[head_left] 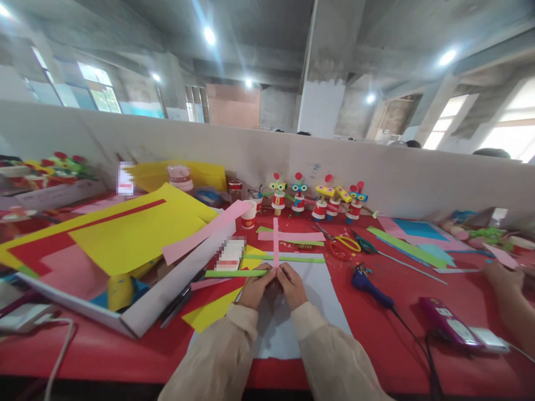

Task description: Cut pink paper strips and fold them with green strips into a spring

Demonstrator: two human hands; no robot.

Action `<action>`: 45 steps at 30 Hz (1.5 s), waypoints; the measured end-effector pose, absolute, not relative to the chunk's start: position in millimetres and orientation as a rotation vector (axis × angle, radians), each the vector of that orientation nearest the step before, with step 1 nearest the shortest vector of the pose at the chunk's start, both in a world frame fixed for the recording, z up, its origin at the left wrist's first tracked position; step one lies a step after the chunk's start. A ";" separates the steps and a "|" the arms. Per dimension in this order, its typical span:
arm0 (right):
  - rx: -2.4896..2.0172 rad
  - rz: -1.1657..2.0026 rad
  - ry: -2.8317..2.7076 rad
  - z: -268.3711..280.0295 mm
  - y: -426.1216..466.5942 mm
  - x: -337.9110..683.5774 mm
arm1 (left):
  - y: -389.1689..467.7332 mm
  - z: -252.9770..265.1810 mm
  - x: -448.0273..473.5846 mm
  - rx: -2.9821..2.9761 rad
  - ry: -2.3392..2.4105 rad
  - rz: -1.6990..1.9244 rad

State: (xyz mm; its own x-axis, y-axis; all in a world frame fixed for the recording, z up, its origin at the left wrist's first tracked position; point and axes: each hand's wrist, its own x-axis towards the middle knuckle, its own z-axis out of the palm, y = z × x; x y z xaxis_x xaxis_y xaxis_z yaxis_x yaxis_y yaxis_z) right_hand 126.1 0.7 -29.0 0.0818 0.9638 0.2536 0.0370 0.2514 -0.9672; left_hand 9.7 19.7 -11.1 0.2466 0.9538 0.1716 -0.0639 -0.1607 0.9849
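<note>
A narrow pink paper strip [275, 239] points away from me, its near end pinched between the fingertips of my left hand [256, 287] and my right hand [291, 285]. Both hands are closed and touch each other there. From my left fingers a green paper strip [234, 273] runs out to the left; my fingers hide whether it joins the pink one. Another green strip [298, 259] lies just beyond my hands on a white sheet [321, 312]. Yellow paper [209, 312] and red paper lie beside my left wrist.
Left stands a white box lid [167, 284] with coloured sheets. Paper-cup figures [298, 195] line the partition. Scissors [346, 243], a blue glue gun [371, 287] with a cord and a purple device [449, 323] lie right. Another person's hand [505, 278] is at the right edge.
</note>
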 end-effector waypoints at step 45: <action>-0.962 1.024 -1.081 -24.2 1.1 120.9 | 20.4 -5.9 5.3 1.394 1.058 1.287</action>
State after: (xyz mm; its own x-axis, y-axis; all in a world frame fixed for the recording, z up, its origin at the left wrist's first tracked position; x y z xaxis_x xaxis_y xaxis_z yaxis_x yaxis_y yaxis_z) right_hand 120.9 1.1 -24.2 0.1530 0.9632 0.2212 -0.1681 0.2459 -0.9546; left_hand 5.3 20.4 -5.9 0.0792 0.9778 0.1939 0.0009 -0.1946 0.9809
